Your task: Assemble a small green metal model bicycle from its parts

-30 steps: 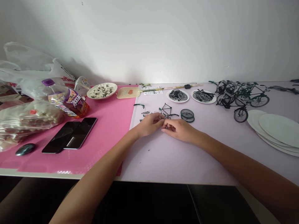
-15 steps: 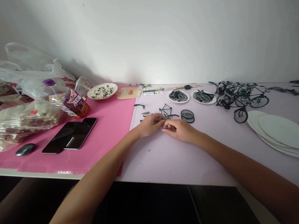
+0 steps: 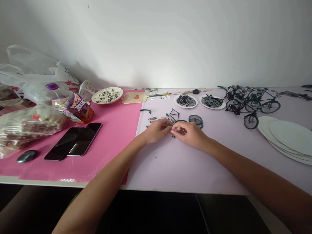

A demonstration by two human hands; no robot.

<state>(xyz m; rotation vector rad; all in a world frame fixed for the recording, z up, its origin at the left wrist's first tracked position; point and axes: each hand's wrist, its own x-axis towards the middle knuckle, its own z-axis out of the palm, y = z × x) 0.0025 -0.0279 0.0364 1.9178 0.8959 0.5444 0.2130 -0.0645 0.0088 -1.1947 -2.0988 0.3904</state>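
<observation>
My left hand [image 3: 158, 130] and my right hand [image 3: 188, 132] meet over the pale tabletop, fingertips pinched together. Between them is a small dark part [image 3: 173, 136], mostly hidden by the fingers; its lower end pokes out below. Just beyond the hands lies a dark green toy bicycle frame [image 3: 174, 113], its near edge covered by the fingers. Two toy wheels [image 3: 195, 119] overlap on the table behind my right hand. Left of the frame are a curved green piece [image 3: 145, 110] and a small grey part [image 3: 152, 118].
Assembled toy bicycles [image 3: 253, 100] crowd the back right near stacked white plates [image 3: 290, 136]. Two small plates hold black parts [image 3: 186, 101] and wheels [image 3: 212, 101]. On the pink mat [image 3: 112, 130] are phones [image 3: 84, 139], a bottle [image 3: 73, 107], a bowl [image 3: 107, 101] and bags [image 3: 31, 126].
The fingers of my right hand have shifted slightly and drawn up, and the end of the small dark part now shows below them. My left hand stays nearly still.
</observation>
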